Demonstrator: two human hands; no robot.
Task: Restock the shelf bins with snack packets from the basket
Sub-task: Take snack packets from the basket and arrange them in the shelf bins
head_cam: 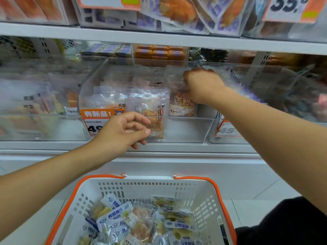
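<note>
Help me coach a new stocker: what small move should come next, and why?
Probably lower the right hand and release its packet upright into the clear bin; the grip is on the packet's top, and bare floor shows beside the standing packets.

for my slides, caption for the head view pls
Right hand grips a packet in the clear bin; basket waits below.

A clear plastic shelf bin (pixel 185 129) holds upright transparent snack packets of orange strips (pixel 150 110). Below, a white basket with orange rim (pixel 208 197) holds heaped blue-and-white packets (pixel 141 221).
</note>
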